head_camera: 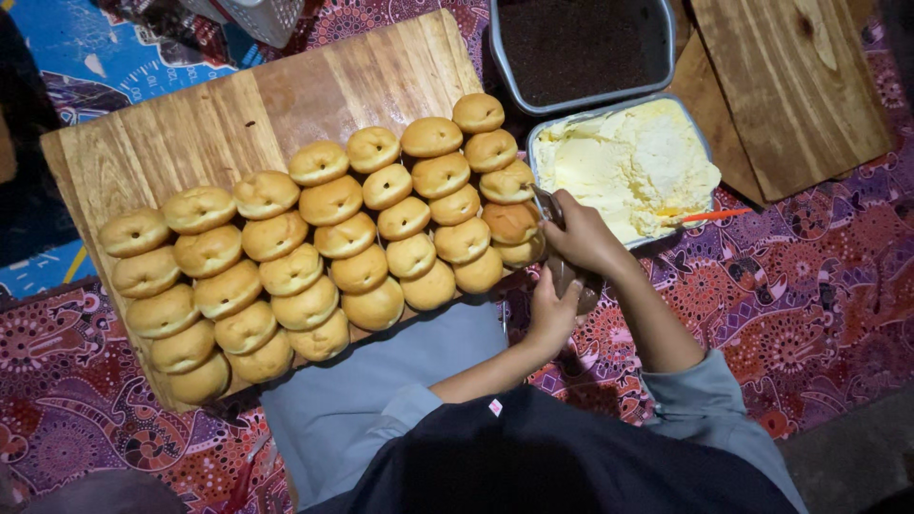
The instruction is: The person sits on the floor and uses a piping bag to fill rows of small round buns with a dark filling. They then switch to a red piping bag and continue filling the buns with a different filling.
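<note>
Both hands' fingers (pixel 571 228) clamp a dark, mostly hidden object (pixel 564 276) beside the doughnuts (pixel 314 257).

A metal tray of dark brown crumbs (pixel 583 48) sits at top centre. A bare wooden board (pixel 790 86) lies upper right. A white plastic basket (pixel 255 16) peeks in upper left, over patterned red-purple cloth (pixel 809 295).

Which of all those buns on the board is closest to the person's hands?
The darker, browner bun at the right end of the wooden board, in the column nearest the cream tray. It sits right beside the right hand; the other buns are paler and farther left.
</note>
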